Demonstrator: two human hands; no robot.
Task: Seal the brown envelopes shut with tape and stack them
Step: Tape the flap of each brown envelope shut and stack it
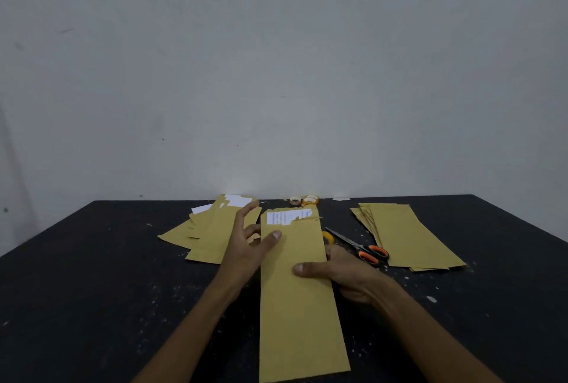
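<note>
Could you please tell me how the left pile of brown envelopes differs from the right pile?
The left pile of brown paper envelopes is loosely fanned at mixed angles; the right pile of brown paper envelopes is stacked more squarely, edges only slightly offset. White paper shows at the left pile's far end; none shows on the right pile. Both lie flat on the black table.

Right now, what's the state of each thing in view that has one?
held envelope, far end open, white paper showing
left hand, pinches its left edge, thumb on top
right hand, grips its right edge, thumb on top
left pile, loosely fanned, white paper sticking out of some
right stack, flat, roughly squared, no paper showing
scissors, blades closed, lying flat
tape rolls, at the far edge, untouched
yellow tape roll, partly hidden by held envelope
</note>
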